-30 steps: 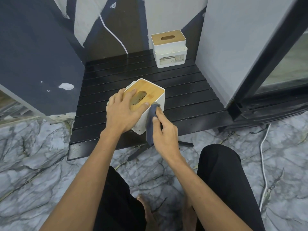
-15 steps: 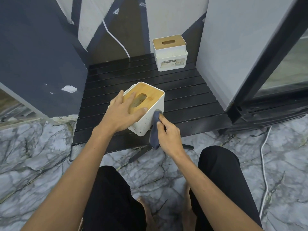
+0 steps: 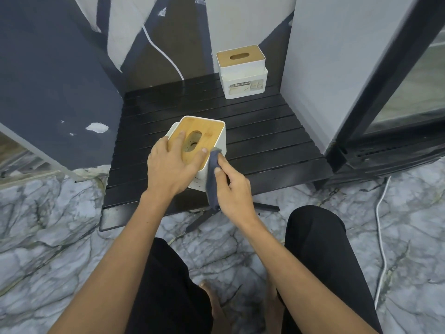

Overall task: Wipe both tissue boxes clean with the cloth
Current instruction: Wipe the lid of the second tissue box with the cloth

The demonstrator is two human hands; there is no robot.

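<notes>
arms: bare, sleeveless | trousers [image 3: 168, 297]: black | feet: bare

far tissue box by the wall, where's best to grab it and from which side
Grip the far tissue box across its upright white side walls, coming from above and in front. It stands square on the black slatted table, the wall behind and a grey panel close on its right.

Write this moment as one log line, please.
step: wiping near tissue box side | left hand: holds it tilted | right hand: presses cloth | far tissue box: untouched
</notes>
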